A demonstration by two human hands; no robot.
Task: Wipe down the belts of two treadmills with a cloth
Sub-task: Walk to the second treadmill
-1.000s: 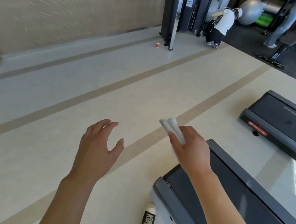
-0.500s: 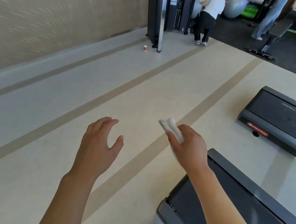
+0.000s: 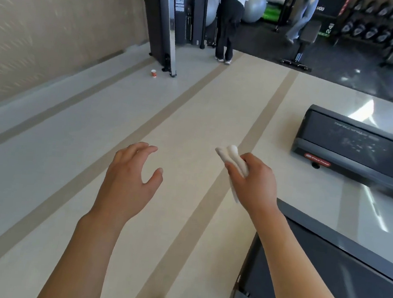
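My right hand (image 3: 254,183) grips a folded white cloth (image 3: 233,158), whose ends stick out past my fingers. It hovers above the floor, just left of the near treadmill (image 3: 337,270), whose dark belt runs off the lower right. A second treadmill (image 3: 354,142) with a red label on its end lies farther off at the right. My left hand (image 3: 130,178) floats over the floor with loosely spread fingers and holds nothing.
A pale floor with tan stripes (image 3: 188,95) stretches ahead. A dark weight machine (image 3: 169,26) and a small red cup (image 3: 153,73) stand by the wall. Two people (image 3: 229,20) stand at the back near exercise balls, a bench (image 3: 303,46) and a dumbbell rack (image 3: 382,29).
The view has lifted and swung right along the floor. The far treadmill now looks nearer, and less of the near one shows. Both hands keep their poses.
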